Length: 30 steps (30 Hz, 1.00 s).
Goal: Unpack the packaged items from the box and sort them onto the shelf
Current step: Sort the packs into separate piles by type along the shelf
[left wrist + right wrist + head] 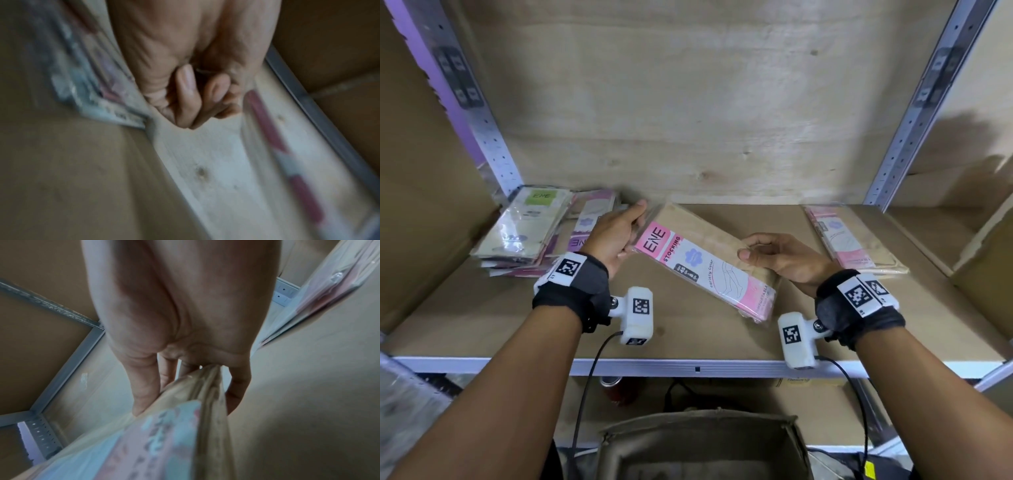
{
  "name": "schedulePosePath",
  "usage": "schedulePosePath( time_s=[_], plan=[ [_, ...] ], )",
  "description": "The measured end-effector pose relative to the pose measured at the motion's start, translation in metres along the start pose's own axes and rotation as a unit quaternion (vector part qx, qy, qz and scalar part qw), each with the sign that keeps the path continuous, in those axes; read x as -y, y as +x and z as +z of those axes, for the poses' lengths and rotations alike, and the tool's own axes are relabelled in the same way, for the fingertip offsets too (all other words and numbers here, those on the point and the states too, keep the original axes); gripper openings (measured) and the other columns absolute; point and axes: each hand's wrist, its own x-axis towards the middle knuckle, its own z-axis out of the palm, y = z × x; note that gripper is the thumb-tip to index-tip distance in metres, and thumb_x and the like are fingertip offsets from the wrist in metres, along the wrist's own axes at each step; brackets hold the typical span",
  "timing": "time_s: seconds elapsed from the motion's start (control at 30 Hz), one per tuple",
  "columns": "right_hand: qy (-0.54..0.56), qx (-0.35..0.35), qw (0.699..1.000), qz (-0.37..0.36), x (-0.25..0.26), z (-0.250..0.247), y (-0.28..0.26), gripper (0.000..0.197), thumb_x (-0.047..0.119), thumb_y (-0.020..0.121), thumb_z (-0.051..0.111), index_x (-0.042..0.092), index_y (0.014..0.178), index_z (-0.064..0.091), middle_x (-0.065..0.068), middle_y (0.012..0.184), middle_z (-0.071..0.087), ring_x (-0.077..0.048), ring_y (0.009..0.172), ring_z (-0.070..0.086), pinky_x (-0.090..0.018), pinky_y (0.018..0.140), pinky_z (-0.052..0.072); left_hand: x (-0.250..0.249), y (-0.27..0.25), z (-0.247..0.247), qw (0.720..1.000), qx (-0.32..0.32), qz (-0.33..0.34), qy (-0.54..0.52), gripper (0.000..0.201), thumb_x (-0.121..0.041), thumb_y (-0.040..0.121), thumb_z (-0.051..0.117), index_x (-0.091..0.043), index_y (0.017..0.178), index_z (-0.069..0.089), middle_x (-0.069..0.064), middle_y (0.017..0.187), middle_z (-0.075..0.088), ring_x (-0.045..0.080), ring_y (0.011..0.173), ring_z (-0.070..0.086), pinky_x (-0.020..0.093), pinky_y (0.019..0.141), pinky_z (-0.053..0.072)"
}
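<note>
Above the shelf (482,308): one pink stocking packet (705,267), tilted, held at both ends. Right hand (780,260) grips its far edge, thumb on top (right wrist view shows the fingers beneath). Left hand (616,236) touches the near end; grip unclear, left wrist view blurred. Left pile (530,229) and right pile (852,240) lie on the shelf.

Pink-white stocking packet (705,263); brown shelf board (688,342); green-labelled packet (541,202).
</note>
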Motion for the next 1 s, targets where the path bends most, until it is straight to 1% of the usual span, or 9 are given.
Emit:
schedulePosePath(
  time_s=[0.07, 0.13, 0.33, 0.43, 0.53, 0.67, 0.8, 0.93, 1.0],
  plan=[
    [-0.001, 0.003, 1.000, 0.003, -0.002, -0.003, 0.000, 0.023, 0.014, 0.088, 0.070, 0.002, 0.108, 0.069, -0.013, 0.102, 0.075, -0.020, 0.089, 0.070, -0.025, 0.081, 0.055, 0.001, 0.001, 0.000, 0.995, -0.034, 0.046, 0.088, 0.045, -0.043, 0.096, 0.056, -0.023, 0.056, 0.052, -0.004, 0.044, 0.054, 0.008, 0.036, 0.052, 0.012, 0.034, 0.031],
    [-0.002, 0.008, 1.000, 0.004, -0.004, -0.006, 0.001, 0.027, 0.016, 0.086, 0.071, 0.001, 0.109, 0.069, -0.013, 0.101, 0.075, -0.018, 0.088, 0.070, -0.022, 0.079, 0.055, 0.002, 0.002, -0.001, 0.988, -0.033, 0.067, 0.132, 0.049, -0.045, 0.093, 0.059, -0.023, 0.050, 0.055, -0.005, 0.045, 0.053, 0.008, 0.040, 0.054, 0.015, 0.040, 0.036],
    [0.001, 0.015, 1.000, -0.003, -0.005, -0.012, 0.002, 0.035, 0.019, 0.083, 0.072, 0.000, 0.112, 0.069, -0.017, 0.109, 0.073, -0.018, 0.094, 0.069, -0.019, 0.082, 0.053, 0.001, 0.000, -0.010, 0.988, -0.015, 0.036, 0.153, 0.045, -0.054, 0.087, 0.066, -0.020, 0.059, 0.058, -0.009, 0.042, 0.047, 0.006, 0.036, 0.039, 0.017, 0.039, 0.032],
    [0.014, 0.017, 1.000, -0.007, -0.004, -0.014, 0.002, 0.033, 0.018, 0.084, 0.071, 0.001, 0.112, 0.069, -0.013, 0.106, 0.075, -0.017, 0.093, 0.070, -0.019, 0.079, 0.053, -0.002, -0.002, -0.009, 0.992, -0.025, 0.019, 0.121, 0.049, -0.059, 0.088, 0.062, -0.018, 0.061, 0.055, -0.010, 0.041, 0.045, 0.004, 0.034, 0.037, 0.015, 0.035, 0.030],
    [0.022, 0.019, 1.000, -0.002, -0.003, -0.014, 0.003, 0.031, 0.019, 0.085, 0.070, 0.001, 0.111, 0.069, -0.010, 0.104, 0.075, -0.016, 0.092, 0.071, -0.019, 0.078, 0.054, -0.003, -0.002, -0.006, 0.996, -0.037, 0.014, 0.081, 0.049, -0.055, 0.091, 0.060, -0.017, 0.061, 0.053, -0.009, 0.040, 0.042, 0.004, 0.030, 0.032, 0.013, 0.031, 0.024],
    [0.027, 0.016, 0.999, 0.001, -0.004, -0.011, 0.004, 0.032, 0.019, 0.086, 0.070, 0.001, 0.112, 0.069, -0.012, 0.107, 0.074, -0.020, 0.097, 0.069, -0.022, 0.085, 0.054, -0.004, -0.001, -0.003, 0.998, -0.040, 0.003, 0.040, 0.046, -0.044, 0.097, 0.058, -0.017, 0.061, 0.051, -0.007, 0.040, 0.042, 0.006, 0.028, 0.035, 0.012, 0.030, 0.023],
    [0.042, 0.010, 0.999, 0.007, -0.002, -0.009, 0.005, 0.032, 0.020, 0.086, 0.070, 0.002, 0.112, 0.069, -0.018, 0.112, 0.072, -0.025, 0.098, 0.069, -0.028, 0.087, 0.054, -0.004, 0.000, -0.003, 0.999, -0.032, 0.015, -0.022, 0.047, -0.040, 0.097, 0.059, -0.018, 0.057, 0.051, -0.003, 0.045, 0.042, 0.008, 0.030, 0.035, 0.015, 0.029, 0.023],
    [0.080, -0.008, 0.996, 0.034, -0.004, -0.006, 0.005, 0.028, 0.021, 0.080, 0.073, 0.008, 0.105, 0.073, -0.014, 0.107, 0.073, -0.024, 0.094, 0.068, -0.029, 0.084, 0.054, 0.002, 0.004, -0.004, 0.998, -0.058, 0.026, -0.028, 0.057, -0.054, 0.096, 0.052, -0.019, 0.054, 0.065, -0.005, 0.046, 0.051, 0.007, 0.035, 0.041, 0.015, 0.034, 0.029],
    [0.113, -0.033, 0.992, 0.046, -0.005, -0.005, 0.006, 0.027, 0.018, 0.079, 0.073, 0.008, 0.104, 0.073, -0.011, 0.102, 0.074, -0.023, 0.089, 0.068, -0.031, 0.081, 0.054, 0.003, 0.006, -0.005, 0.995, -0.057, -0.001, -0.087, 0.062, -0.062, 0.097, 0.041, -0.020, 0.068, 0.077, -0.001, 0.060, 0.066, 0.007, 0.044, 0.053, 0.016, 0.038, 0.038]
  ],
)
